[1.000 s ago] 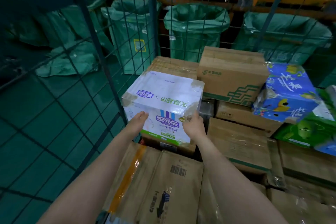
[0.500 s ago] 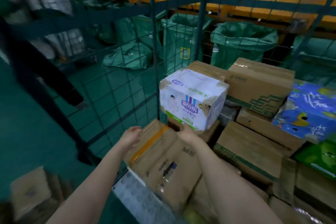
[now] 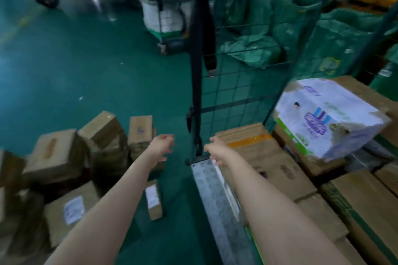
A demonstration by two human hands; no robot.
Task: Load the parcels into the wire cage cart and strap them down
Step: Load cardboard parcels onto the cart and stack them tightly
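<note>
Crumpled green sacks [image 3: 252,49] lie on the green floor [image 3: 86,64].

Left grip [image 3: 163,145] and right grip [image 3: 216,150] outstretched side by side, loosely curled, empty.

The left forearm [image 3: 120,189] and right forearm [image 3: 258,196] were shown bare; the left hand [image 3: 162,145] and right hand [image 3: 215,149] were bare too.
</note>
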